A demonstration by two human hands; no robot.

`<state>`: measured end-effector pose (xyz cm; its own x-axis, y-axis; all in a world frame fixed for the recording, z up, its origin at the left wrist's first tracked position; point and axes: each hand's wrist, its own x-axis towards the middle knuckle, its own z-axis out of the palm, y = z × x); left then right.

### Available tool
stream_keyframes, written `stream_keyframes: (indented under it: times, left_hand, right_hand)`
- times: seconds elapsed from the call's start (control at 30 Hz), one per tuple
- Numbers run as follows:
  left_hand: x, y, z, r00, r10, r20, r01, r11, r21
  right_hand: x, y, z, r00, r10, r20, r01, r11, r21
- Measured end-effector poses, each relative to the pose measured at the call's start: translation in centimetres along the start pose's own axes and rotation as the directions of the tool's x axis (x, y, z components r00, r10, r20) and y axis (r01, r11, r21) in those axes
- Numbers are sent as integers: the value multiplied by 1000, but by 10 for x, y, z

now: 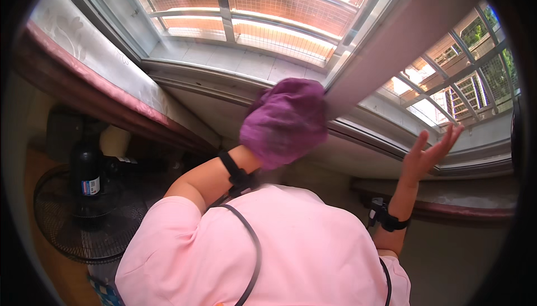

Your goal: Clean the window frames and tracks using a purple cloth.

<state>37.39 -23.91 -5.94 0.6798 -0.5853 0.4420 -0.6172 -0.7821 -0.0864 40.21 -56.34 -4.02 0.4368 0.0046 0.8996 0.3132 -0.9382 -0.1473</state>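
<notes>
A purple cloth [287, 125] covers my left hand, whose fingers are hidden in its folds. The cloth is slightly blurred and hangs in front of the window track [205, 85], at the foot of the wide window post [390, 41]. Whether it touches the frame cannot be told. On the other side, my right hand [428, 155] is raised with fingers apart and nothing in it. It appears beside the right window's lower frame [470, 159]; contact is not clear.
A black fan [90, 218] with a wire cage stands at the left. Patterned white fabric with pink edging [96, 62] borders the left window. Metal bars [289, 20] and a tiled ledge [218, 60] lie beyond it. Dark cables [254, 247] cross my pink shirt.
</notes>
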Motion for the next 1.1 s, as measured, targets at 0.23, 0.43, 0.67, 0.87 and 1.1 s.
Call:
stream_keyframes:
  times: [0.23,0.43,0.67,0.87,1.1]
  left_hand:
    - [15,19,18,995,20,102,-15,999,-48]
    - [11,14,12,991,-42,-130,14,978,-209]
    - [53,-23,-60,943,-27,-332,-144,865,-480]
    - [110,-21,-65,921,136,-364,-286,871,-399]
    - [72,11,-7,950,11,-313,-67,983,-169]
  right_hand:
    - [21,-69,33,982,-186,-10,183,950,253]
    - [64,-107,55,968,-239,-72,249,946,209]
    - [51,-88,54,971,-237,27,220,934,282]
    - [34,-78,51,995,-100,-8,88,832,548]
    - [1,-60,31,995,-42,87,8,934,357]
